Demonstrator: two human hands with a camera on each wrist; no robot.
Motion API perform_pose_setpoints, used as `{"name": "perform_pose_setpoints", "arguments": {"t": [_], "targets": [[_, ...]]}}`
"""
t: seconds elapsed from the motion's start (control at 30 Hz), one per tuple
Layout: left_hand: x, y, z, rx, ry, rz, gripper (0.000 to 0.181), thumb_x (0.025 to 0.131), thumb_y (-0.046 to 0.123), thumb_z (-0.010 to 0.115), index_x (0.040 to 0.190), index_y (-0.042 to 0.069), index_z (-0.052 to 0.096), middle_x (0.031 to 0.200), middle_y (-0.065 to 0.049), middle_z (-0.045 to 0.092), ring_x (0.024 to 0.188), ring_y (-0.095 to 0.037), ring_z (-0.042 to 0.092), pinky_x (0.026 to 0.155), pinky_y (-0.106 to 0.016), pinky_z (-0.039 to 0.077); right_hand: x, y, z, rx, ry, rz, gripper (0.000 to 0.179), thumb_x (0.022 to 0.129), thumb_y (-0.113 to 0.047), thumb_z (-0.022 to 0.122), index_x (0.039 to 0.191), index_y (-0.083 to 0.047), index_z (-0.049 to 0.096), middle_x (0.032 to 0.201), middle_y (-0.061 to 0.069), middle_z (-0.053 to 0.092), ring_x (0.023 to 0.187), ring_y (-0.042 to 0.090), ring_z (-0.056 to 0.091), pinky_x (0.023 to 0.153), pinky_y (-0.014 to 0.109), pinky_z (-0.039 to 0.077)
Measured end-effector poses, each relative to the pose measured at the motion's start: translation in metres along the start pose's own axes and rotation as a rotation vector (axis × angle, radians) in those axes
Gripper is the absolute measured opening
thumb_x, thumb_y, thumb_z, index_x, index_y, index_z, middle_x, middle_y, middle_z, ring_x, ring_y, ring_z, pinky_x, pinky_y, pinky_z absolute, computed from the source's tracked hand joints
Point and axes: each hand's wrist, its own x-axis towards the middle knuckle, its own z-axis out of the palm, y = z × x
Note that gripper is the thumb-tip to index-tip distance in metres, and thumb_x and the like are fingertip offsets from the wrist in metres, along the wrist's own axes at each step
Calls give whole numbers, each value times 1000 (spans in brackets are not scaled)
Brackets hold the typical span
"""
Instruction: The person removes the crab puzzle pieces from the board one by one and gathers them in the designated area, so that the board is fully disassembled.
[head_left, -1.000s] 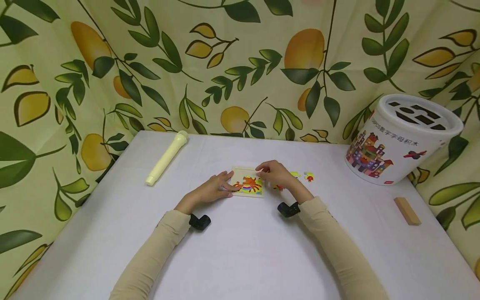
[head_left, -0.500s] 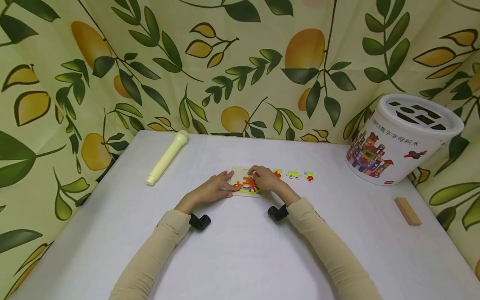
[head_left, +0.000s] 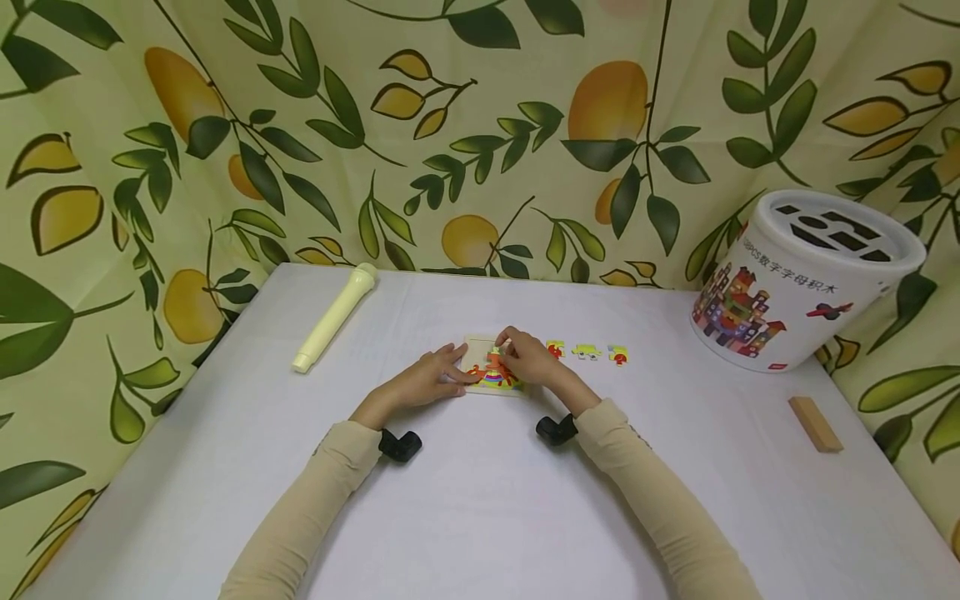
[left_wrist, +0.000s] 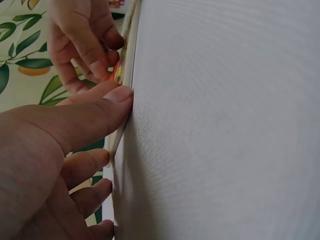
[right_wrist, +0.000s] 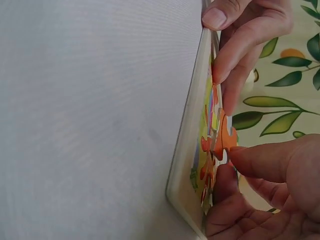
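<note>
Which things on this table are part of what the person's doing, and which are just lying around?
In use, it seems: board, fitted pieces, orange piece, three loose pieces.

Probably just lying about: cream rod, white tub, wooden block.

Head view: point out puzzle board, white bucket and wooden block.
Puzzle board (head_left: 481,343), head view: bare far part.
White bucket (head_left: 797,292), head view: printed side.
Wooden block (head_left: 814,422), head view: top face.

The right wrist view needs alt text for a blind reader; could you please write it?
The right hand pinches an orange puzzle piece at a colourful puzzle board, while the left hand holds the board's edge; leaf-patterned fabric shows behind.
</note>
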Motion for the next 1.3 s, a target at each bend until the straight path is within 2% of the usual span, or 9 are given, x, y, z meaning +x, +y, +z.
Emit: {"name": "perform_pose_setpoints", "arguments": {"t": [0.27,0.5,0.63,0.8,0.9,1.03,1.13,1.3], "targets": [[1,-1,1,7,2,-10,32,87,17,62,119,15,62,149,-20,26,139,-42,15,106,-64,13,-1,3,-1,74,59,-1,18,88,-6,56,105,-5,57,79,9,58,63,15,48,56,22,39],[0,0,2,1,-2,-11,33,87,17,62,120,15,62,149,-20,25,139,-42,14,106,-64,12,-1,9,-3,152,107,66,13,85,-9,60,97,-5,66,78,6,62,67,14,51,57,22,40],[-1,1,1,10,-2,0,33,87,15,61,121,15,61,148,-21,25,138,-44,15,105,-66,13,-7,16,-16,250,125,131,16,86,-14,63,99,-6,66,82,5,64,71,16,53,60,24,44],[-1,0,-1,34,-6,-1,35,88,17,61,122,16,60,149,-21,24,139,-43,15,106,-65,13,-25,33,-46,341,153,211,22,86,-15,64,104,-3,65,85,3,67,74,21,56,64,28,47],[-1,-1,-2,50,9,-8,33,87,18,62,120,15,62,149,-20,25,139,-42,15,107,-63,14,-37,48,-62,346,162,236,25,86,-14,63,107,0,63,86,0,68,76,20,56,66,28,47],[0,-1,-2,50,18,-7,32,86,18,63,118,13,64,148,-21,26,139,-42,15,106,-64,14,-53,68,-75,311,142,285,26,88,-12,60,109,2,62,82,-2,66,70,17,52,60,26,45],[1,-1,-2,39,8,-5,32,86,18,62,118,12,63,148,-21,26,139,-42,15,106,-64,14,-63,80,-78,280,98,325,26,88,-12,59,110,2,61,77,-4,61,65,14,48,56,25,43],[1,0,0,40,14,10,32,87,19,62,117,11,64,147,-23,26,138,-43,15,105,-66,14,-74,94,-77,252,50,326,25,87,-12,60,108,3,61,74,-4,57,64,10,46,56,23,41]]}}
